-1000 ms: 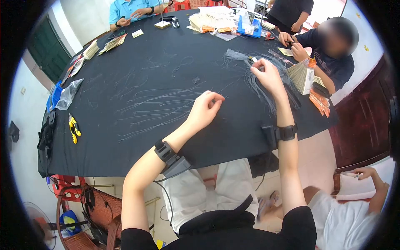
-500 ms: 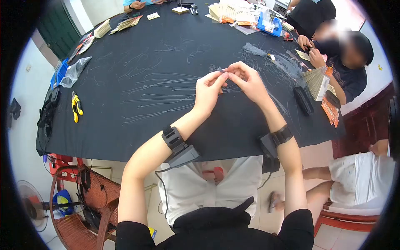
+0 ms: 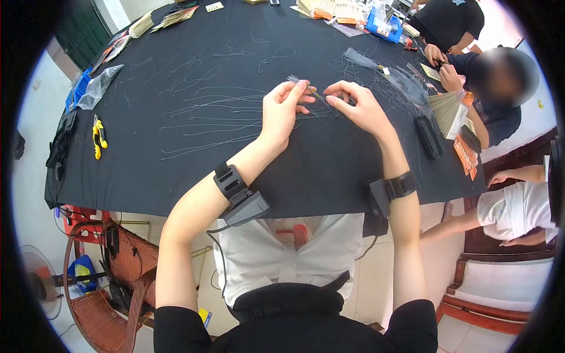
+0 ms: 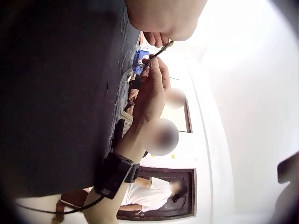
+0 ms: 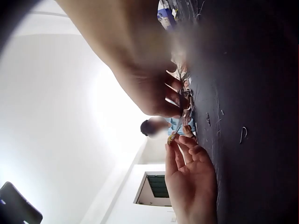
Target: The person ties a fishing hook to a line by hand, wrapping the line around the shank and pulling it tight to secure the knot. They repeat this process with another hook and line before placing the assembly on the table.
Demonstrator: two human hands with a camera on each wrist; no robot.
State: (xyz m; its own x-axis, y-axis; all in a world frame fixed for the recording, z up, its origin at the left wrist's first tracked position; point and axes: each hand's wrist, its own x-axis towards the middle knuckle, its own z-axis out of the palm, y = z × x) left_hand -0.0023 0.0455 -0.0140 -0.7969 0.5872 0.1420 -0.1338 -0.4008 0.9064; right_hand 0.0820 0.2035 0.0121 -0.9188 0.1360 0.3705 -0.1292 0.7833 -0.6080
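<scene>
My left hand (image 3: 281, 110) pinches a small bundle of thin grey lines (image 3: 293, 79) between thumb and fingers above the black table. A yellow-green band (image 5: 172, 138) shows on the bundle at the left fingertips in the right wrist view. To its right is my right hand (image 3: 360, 107), fingers bent. In the left wrist view, the dark bundle spans between both hands, and the right fingertips (image 4: 152, 63) pinch its other end. Below the hands, separate looped lines (image 3: 206, 122) lie spread out in a row. A larger hank of lines (image 3: 403, 82) lies to the right.
Yellow-handled pliers (image 3: 99, 141) lie at the left of the black tablecloth (image 3: 329, 176). A fanned stack of cards (image 3: 447, 110) and a black case (image 3: 428, 137) are at the right. A blue tray (image 3: 384, 28) stands at the back. Another person sits at the right edge.
My right hand has come from the large hank to the left hand, then moved slightly right of it. Both hands now hold the small bundle. The head view has shifted.
</scene>
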